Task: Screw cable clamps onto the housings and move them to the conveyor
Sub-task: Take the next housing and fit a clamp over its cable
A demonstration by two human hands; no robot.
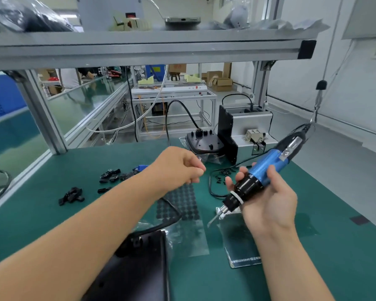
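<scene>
The blue screwdriver is gripped by the right hand. Left of the screwdriver, the left hand is held loosely curled, empty.

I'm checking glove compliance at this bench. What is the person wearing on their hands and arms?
Nothing shows: the left hand and right hand are bare, without gloves, rings or a watch, and both forearms are uncovered, with no sleeve in view.
</scene>
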